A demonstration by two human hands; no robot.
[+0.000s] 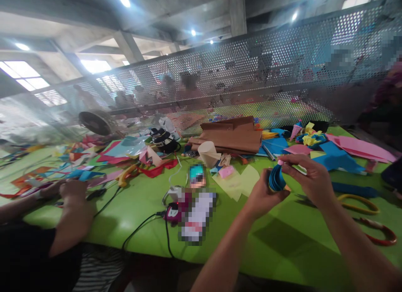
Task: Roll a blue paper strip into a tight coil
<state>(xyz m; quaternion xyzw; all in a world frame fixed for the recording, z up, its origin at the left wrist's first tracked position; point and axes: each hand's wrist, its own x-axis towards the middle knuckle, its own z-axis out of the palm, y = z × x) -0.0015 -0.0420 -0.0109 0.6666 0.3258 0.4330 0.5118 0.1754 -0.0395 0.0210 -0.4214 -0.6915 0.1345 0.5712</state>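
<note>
My left hand (266, 193) is wrapped round a rolled or coiled piece of blue paper (277, 179), held above the green table (226, 237). At the top of the blue paper, my right hand (303, 170) pinches a small pink piece (280, 162), too small to name surely. Below my right hand lie scissors with yellow handles (361, 202); orange-red scissors handles (381, 233) rest nearer the edge. A dark blue roll (354, 189) is beside the yellow handles. Pale yellow paper sheets (234, 185) spread left of my hands.
Two phones, one a white-screened phone (198, 216), and a dark red power bank (176, 212) with black cables lie mid-table. Folded brown paper (229, 139) stands along the perforated metal screen (194, 95). A co-worker's hands (67, 189) are at the left, near a yellow glue gun (127, 174).
</note>
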